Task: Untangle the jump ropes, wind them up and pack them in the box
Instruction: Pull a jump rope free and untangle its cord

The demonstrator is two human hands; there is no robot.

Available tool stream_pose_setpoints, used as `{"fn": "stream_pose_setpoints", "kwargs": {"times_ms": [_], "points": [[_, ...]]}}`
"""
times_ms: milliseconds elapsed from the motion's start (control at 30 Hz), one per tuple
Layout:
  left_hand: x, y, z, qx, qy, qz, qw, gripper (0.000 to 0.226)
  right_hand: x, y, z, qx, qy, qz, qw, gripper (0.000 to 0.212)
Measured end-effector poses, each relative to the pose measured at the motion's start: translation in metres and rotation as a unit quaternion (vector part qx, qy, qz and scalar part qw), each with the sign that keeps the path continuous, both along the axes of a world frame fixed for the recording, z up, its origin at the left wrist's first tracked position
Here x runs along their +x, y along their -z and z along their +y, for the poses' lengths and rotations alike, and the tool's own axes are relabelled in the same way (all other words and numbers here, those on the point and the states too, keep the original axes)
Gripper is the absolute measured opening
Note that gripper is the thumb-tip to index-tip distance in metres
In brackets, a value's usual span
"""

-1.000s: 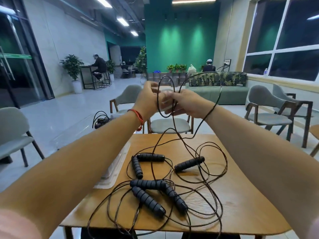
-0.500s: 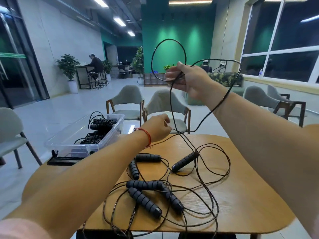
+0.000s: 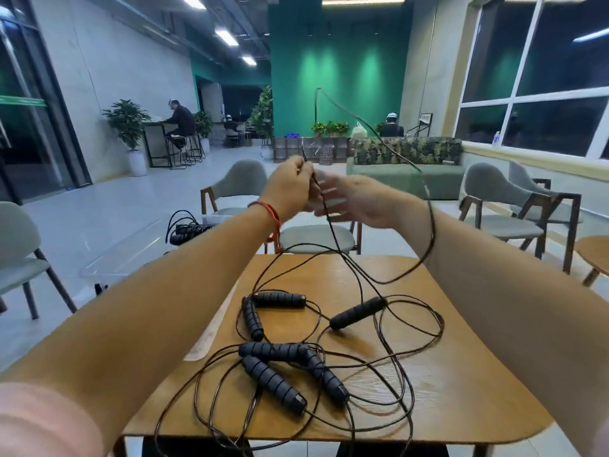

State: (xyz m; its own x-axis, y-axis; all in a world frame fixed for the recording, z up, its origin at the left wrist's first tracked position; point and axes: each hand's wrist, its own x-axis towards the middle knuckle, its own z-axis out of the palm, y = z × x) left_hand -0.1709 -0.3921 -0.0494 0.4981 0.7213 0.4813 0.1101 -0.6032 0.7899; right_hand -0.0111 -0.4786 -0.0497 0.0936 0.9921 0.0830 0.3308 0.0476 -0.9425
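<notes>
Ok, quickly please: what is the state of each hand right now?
Left hand: closed, pinching the black rope.
Right hand: too blurred, cannot be told.

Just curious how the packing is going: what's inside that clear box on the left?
Bundled black jump ropes lie at the far end of the clear box. Part of the box is hidden behind the left forearm.
</notes>
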Motion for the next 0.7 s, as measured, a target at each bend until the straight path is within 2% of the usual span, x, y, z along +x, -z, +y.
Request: {"fn": "stream_pose_setpoints", "kwargs": {"times_ms": [100,167,233,333,400,467,500,567,633,700], "points": [[-0.004,-0.027,0.008,-0.028,-0.007,-0.059,0.998,0.029,0.0,0.019,0.008,-0.035,-0.032,-0.06,0.997,0.028],[-0.007,-0.042,0.011,-0.044,-0.001,-0.095,0.995,0.025,-0.004,0.023,0.009,-0.04,-0.026,-0.068,0.997,0.029],[-0.009,-0.046,0.008,-0.062,0.018,-0.095,0.993,0.021,-0.009,0.017,0.007,-0.023,-0.001,-0.058,0.998,0.033],[-0.012,-0.025,0.002,-0.082,0.033,-0.036,0.995,0.017,-0.012,0.0,0.01,0.02,0.057,-0.011,0.998,0.032],[-0.012,-0.004,-0.002,-0.089,0.049,-0.001,0.995,0.018,-0.013,-0.012,0.009,0.018,0.08,-0.016,0.997,0.029],[-0.011,0.015,-0.007,-0.076,0.032,-0.025,0.996,0.021,-0.016,-0.018,0.008,0.005,0.079,-0.071,0.994,0.022],[-0.01,0.022,-0.009,-0.065,0.008,-0.053,0.996,0.021,-0.018,-0.02,0.009,0.003,0.092,-0.066,0.994,0.021],[-0.008,0.038,-0.01,-0.069,-0.001,-0.064,0.996,0.019,-0.022,-0.028,0.009,0.026,0.128,0.02,0.991,0.028],[-0.006,0.056,-0.014,-0.123,0.093,0.032,0.988,0.019,-0.02,-0.039,0.012,0.056,0.136,0.057,0.988,0.035],[-0.005,0.072,-0.017,-0.126,0.185,0.171,0.96,0.019,-0.021,-0.05,0.015,0.093,0.136,0.088,0.982,0.037]]}}
